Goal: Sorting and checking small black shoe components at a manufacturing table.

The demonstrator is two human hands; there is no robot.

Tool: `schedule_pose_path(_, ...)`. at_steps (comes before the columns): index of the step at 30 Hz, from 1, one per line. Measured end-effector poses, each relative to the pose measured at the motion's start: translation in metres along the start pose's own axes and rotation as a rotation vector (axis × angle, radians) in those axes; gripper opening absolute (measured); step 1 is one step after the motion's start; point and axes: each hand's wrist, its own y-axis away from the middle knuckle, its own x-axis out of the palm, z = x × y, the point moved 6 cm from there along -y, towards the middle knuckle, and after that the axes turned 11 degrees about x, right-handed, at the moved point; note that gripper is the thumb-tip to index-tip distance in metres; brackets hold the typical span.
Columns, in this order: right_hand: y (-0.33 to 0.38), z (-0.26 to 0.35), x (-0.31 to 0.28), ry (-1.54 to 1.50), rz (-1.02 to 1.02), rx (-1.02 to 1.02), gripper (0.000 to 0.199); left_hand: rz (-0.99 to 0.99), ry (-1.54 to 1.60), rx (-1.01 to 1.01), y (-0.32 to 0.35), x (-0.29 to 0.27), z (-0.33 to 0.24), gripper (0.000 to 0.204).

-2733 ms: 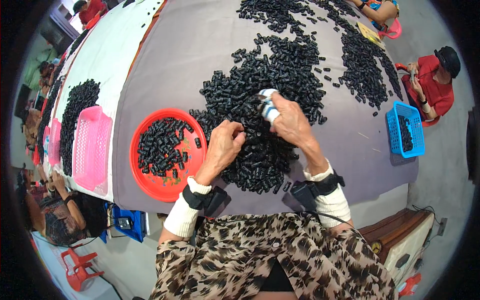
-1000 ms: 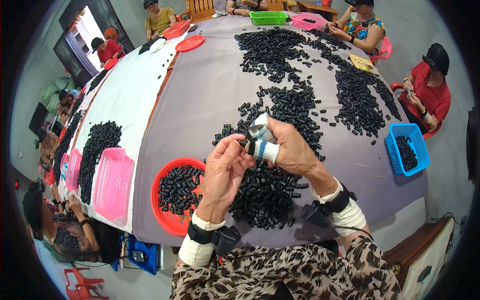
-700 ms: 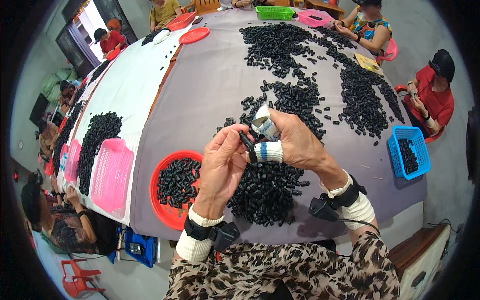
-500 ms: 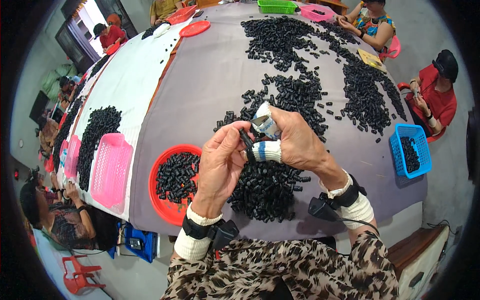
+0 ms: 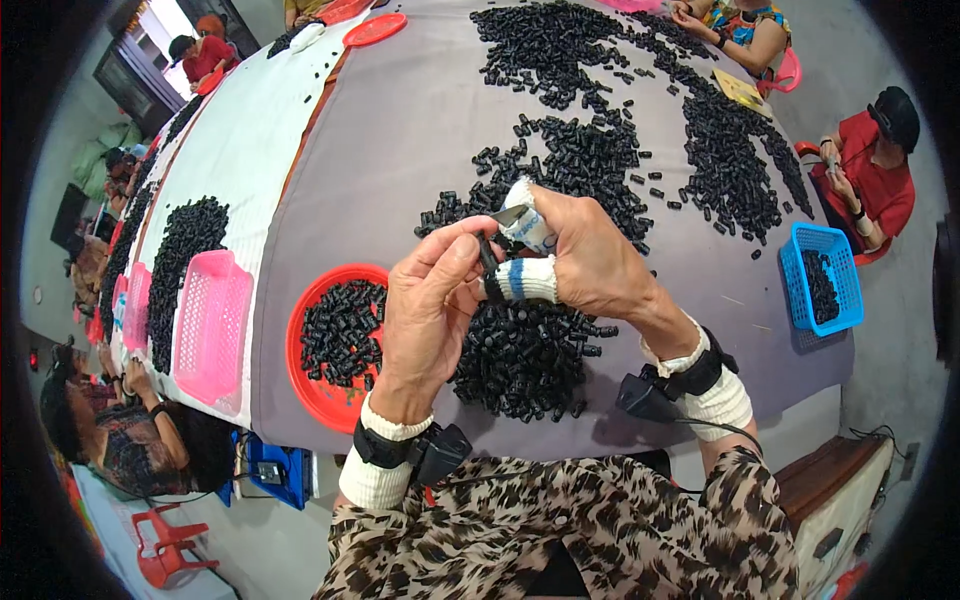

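Left hand (image 5: 425,305) pinching black part (image 5: 488,254), right of red tray (image 5: 294,325).
Right hand (image 5: 605,255) gripping blade (image 5: 513,214); contact unclear. I'd hold part steady, keep blade strokes short.

Can make out only a sliver of blade (image 5: 512,215) at right hand (image 5: 600,250); cannot see the rest, covered by white wrap (image 5: 538,237) and fingers. Cannot separate lower end of black part (image 5: 487,252) in left hand (image 5: 425,310) from dark band (image 5: 493,288). Lose right rim of red plate (image 5: 325,405) behind left hand. At far right, see only a strip of pink basket (image 5: 632,4) and a headless patterned shirt (image 5: 745,35), cut by upper edge. Cannot resolve far-left people (image 5: 120,175): too small.
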Motion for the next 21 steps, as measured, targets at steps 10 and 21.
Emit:
schedule_pose_path(10, 0.0, -0.011, 0.006, -0.063, 0.067, 0.038, 0.036, 0.014, 0.174, -0.019, 0.004, -0.004, 0.011, 0.026)
schedule_pose_path(21, -0.001, -0.014, 0.012, -0.028, 0.153, 0.032, 0.041, 0.057, 0.202, -0.043, 0.006, 0.001, 0.011, 0.024)
